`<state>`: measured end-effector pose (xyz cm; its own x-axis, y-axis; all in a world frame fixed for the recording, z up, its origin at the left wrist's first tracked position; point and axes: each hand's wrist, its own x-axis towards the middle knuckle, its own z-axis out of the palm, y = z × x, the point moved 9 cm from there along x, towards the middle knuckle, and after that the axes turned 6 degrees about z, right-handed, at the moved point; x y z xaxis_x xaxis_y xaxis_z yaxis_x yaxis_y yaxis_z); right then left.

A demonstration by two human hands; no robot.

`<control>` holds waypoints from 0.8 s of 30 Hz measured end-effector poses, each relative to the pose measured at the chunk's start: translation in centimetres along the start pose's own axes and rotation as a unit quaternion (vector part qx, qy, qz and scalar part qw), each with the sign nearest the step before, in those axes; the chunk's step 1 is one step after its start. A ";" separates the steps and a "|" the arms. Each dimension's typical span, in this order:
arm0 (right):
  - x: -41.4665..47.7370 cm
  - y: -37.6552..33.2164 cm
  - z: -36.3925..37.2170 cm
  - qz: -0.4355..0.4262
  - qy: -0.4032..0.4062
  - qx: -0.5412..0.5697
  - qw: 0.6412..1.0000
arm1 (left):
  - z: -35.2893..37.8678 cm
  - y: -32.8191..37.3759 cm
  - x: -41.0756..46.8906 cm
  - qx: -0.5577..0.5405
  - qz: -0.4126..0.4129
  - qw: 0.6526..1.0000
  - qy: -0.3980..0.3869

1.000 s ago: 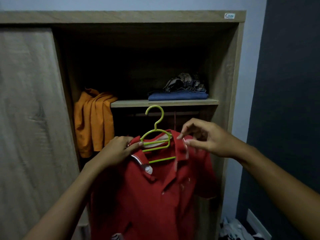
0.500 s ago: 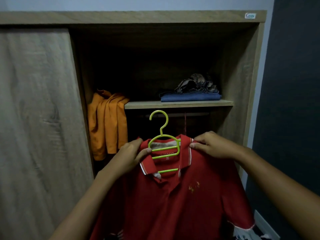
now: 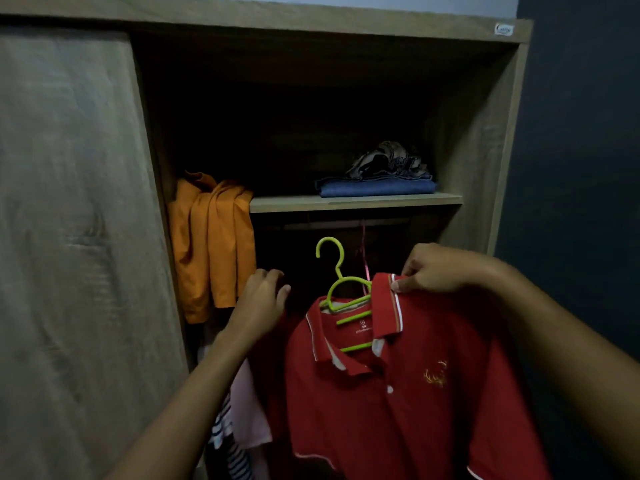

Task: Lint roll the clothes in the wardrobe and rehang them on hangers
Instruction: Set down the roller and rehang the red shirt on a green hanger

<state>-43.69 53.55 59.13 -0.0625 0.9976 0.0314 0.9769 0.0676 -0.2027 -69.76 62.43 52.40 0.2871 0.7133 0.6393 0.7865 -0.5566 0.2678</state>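
Observation:
A red polo shirt hangs on a lime-green plastic hanger in front of the open wardrobe. My right hand pinches the shirt's right collar edge, up near the hanger's shoulder. My left hand is off the shirt, to the left of its shoulder, fingers loosely curled with nothing in them. The hanger's hook points up, below the hanging rail, and is free of it. No lint roller is in sight.
An orange garment hangs at the left of the opening. Folded blue cloth and a crumpled patterned piece lie on the shelf. Pale and striped clothes hang low. The sliding door covers the left; a dark wall stands right.
My left hand has let go of the left collar and moved left, away from the shirt. My right hand still holds the right collar, and the shirt has shifted right and up.

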 end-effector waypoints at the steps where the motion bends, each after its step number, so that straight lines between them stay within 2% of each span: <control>1: 0.1 0.2 0.6 0.019 -0.005 0.010 1.000 | 0.6 -0.4 0.1 0.001 -0.019 1.000 -0.011; 5: 0.4 1.1 3.1 0.077 -0.018 0.059 0.995 | 3.0 -1.2 0.1 0.007 -0.086 0.994 -0.061; 8: 1.0 1.6 5.2 0.098 -0.022 0.155 0.983 | 4.4 -2.1 0.1 0.025 -0.130 0.987 -0.087; 13: 4.1 1.6 9.0 0.115 -0.008 0.372 0.921 | 6.5 -3.8 0.2 0.007 -0.215 0.970 -0.113; 16: 6.0 0.8 10.5 0.110 -0.002 0.470 0.876 | 6.8 -3.7 0.4 0.031 -0.217 0.971 -0.094; 18: 7.5 0.3 10.9 0.103 0.009 0.497 0.861 | 6.8 -4.0 0.7 0.043 -0.218 0.971 -0.092; 20: 9.3 -0.3 10.9 0.090 0.030 0.492 0.865 | 7.0 -4.8 1.2 0.049 -0.230 0.967 -0.099; 24: 13.3 -1.4 10.5 0.041 0.079 0.412 0.907 | 7.7 -6.5 2.5 0.028 -0.268 0.957 -0.111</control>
<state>-48.02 66.93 49.59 0.0976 0.9892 0.1096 0.4894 0.0482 -0.8707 -69.98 71.11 46.65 -0.0614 0.9663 0.2501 0.8797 -0.0660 0.4709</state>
